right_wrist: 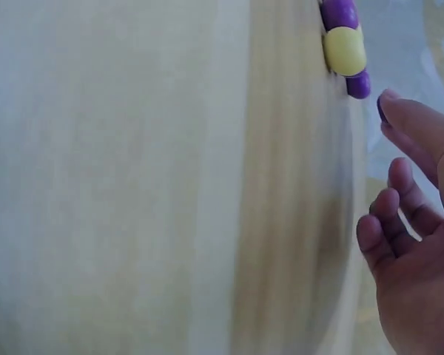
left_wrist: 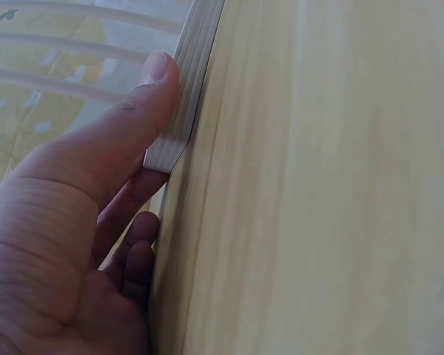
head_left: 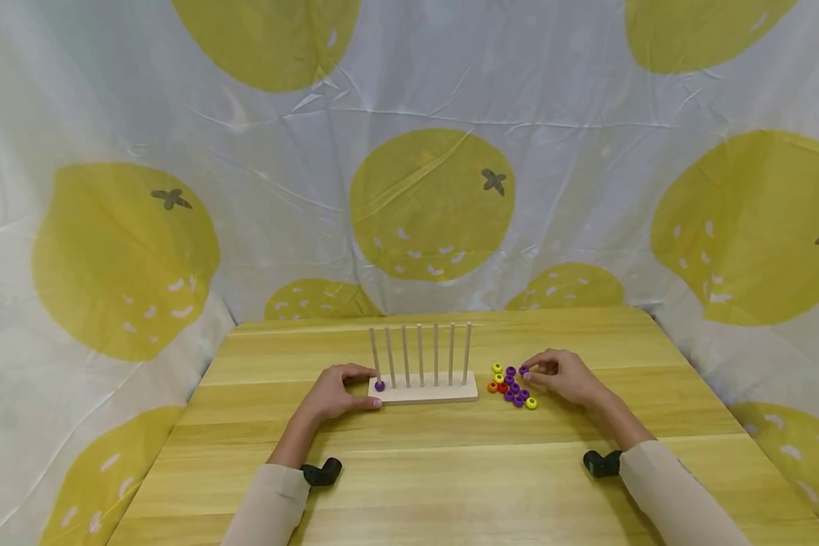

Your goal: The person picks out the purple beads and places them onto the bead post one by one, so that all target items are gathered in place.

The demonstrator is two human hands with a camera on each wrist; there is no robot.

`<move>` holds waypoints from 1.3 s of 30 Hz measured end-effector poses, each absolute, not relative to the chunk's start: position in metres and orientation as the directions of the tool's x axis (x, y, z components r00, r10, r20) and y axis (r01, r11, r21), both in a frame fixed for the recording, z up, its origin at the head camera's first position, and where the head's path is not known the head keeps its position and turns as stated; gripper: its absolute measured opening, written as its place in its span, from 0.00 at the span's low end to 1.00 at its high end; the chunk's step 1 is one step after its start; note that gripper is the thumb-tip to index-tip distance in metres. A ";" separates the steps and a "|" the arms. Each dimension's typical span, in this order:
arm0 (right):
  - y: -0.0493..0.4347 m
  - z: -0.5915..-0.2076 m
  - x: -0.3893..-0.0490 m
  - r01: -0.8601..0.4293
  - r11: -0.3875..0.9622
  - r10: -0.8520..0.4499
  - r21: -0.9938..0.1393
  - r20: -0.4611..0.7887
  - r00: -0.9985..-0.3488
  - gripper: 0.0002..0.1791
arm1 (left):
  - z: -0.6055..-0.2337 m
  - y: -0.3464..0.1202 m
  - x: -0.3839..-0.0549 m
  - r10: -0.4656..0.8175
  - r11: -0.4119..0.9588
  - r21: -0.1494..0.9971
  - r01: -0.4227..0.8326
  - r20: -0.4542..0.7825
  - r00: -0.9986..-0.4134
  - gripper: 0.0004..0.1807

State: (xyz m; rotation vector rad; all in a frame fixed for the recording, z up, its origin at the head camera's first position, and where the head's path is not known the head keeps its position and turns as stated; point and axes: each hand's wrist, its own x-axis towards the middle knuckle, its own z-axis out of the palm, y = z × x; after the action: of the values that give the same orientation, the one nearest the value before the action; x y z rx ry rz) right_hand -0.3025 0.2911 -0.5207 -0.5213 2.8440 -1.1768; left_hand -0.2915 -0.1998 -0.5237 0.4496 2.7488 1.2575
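A pale wooden peg rack (head_left: pixel 423 390) stands on the table with several thin upright pegs. One purple bead (head_left: pixel 379 386) sits at the foot of its leftmost peg. My left hand (head_left: pixel 334 393) grips the rack's left end, its thumb along the front edge of the base (left_wrist: pixel 196 81) in the left wrist view. To the right of the rack, my right hand (head_left: pixel 566 378) pinches a purple bead (head_left: pixel 523 370) between thumb and forefinger. Only a sliver of that bead shows in the right wrist view. Loose purple, yellow, orange and red beads (head_left: pixel 509 396) lie beside this hand.
The wooden table (head_left: pixel 450 478) reaches back to a white cloth (head_left: pixel 300 197) printed with yellow lemons, which hangs behind it and along both sides. Black wrist cameras (head_left: pixel 322 472) are strapped at both sleeve ends.
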 end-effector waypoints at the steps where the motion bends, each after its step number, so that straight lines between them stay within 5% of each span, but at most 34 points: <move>1: 0.291 -0.518 -0.302 -0.290 0.663 -0.299 -0.690 0.111 -0.948 0.13 | -0.523 -0.200 -0.291 0.300 0.617 0.753 0.229 0.044 -0.953 0.33; 39: 0.215 -0.382 -0.307 -0.456 0.572 -0.366 -0.681 0.285 -0.886 0.17 | -0.525 -0.200 -0.291 0.303 0.617 0.745 0.251 0.069 -0.951 0.33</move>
State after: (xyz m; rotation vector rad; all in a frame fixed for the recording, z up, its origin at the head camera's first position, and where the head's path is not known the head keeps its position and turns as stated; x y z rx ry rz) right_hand -0.3070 0.2155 -0.3818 -0.7572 2.8840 -1.3028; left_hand -0.2911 -0.2000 -0.5254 0.4747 2.7681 1.2608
